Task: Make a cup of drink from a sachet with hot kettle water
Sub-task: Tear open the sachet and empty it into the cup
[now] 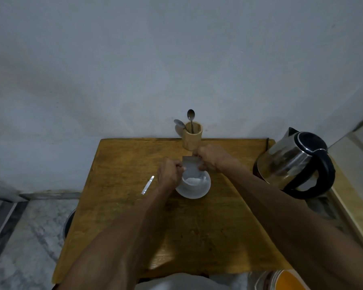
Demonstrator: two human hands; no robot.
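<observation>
A white cup (194,186) stands in the middle of the wooden table (122,206), with white powder visible inside. Directly above it both hands pinch a silvery sachet (192,168), tilted with its lower end over the cup's mouth. My left hand (170,174) grips the sachet's left side and my right hand (210,158) grips its upper right side. A steel electric kettle (291,162) with a black handle and lid stands at the table's right edge, apart from my hands.
A wooden holder (192,137) with two spoons stands at the table's back edge by the wall. A torn silvery strip (147,185) lies left of the cup. A round container sits at bottom right (281,279). Marble floor lies to the left.
</observation>
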